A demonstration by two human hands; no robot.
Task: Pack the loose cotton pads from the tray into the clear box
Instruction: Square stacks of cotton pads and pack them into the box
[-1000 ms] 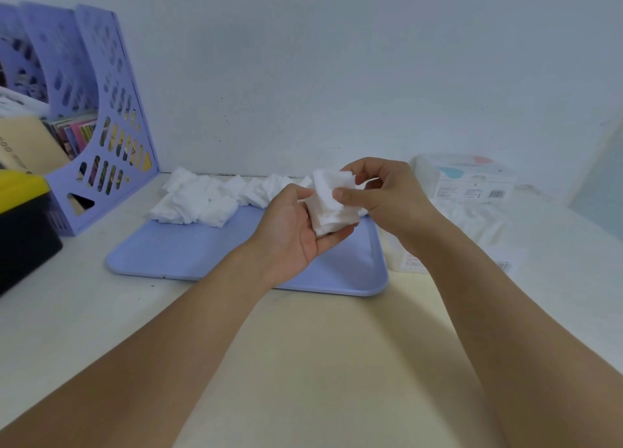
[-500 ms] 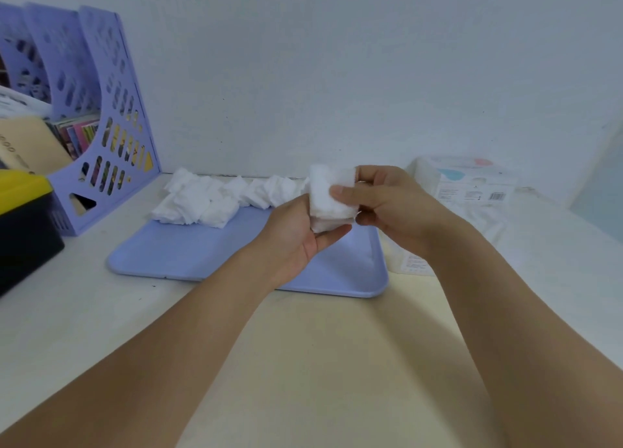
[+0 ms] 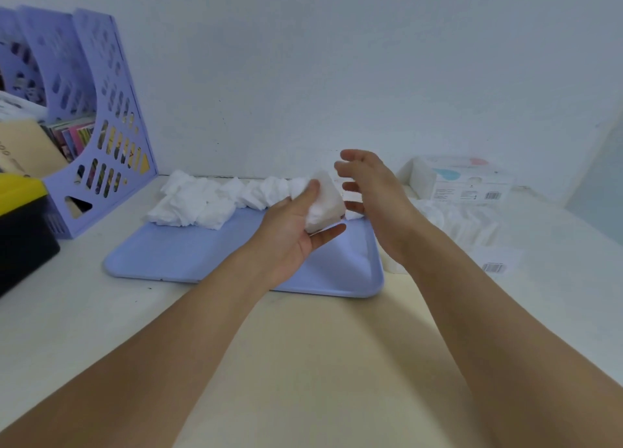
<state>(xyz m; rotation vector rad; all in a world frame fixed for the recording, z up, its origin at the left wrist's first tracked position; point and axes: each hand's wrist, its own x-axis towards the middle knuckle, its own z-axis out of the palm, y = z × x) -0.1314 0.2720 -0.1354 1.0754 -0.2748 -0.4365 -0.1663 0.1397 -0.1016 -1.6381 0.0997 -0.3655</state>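
Observation:
A small stack of white cotton pads (image 3: 323,206) sits in my left hand (image 3: 296,230), gripped between thumb and fingers above the lilac tray (image 3: 209,258). My right hand (image 3: 374,191) hovers just right of the stack with fingers spread, holding nothing. More loose cotton pads (image 3: 202,204) lie heaped along the tray's far edge. The clear box (image 3: 455,226), right of the tray, has white pads inside; my right forearm hides its near left part.
A lilac file holder (image 3: 101,127) with books stands at the far left, beside a yellow and black case (image 3: 20,225). A white printed carton (image 3: 465,181) sits behind the clear box. A barcode label (image 3: 495,265) lies on the table.
My right hand has let go of the stack and drawn away with fingers spread. My left hand keeps the stack, now tilted.

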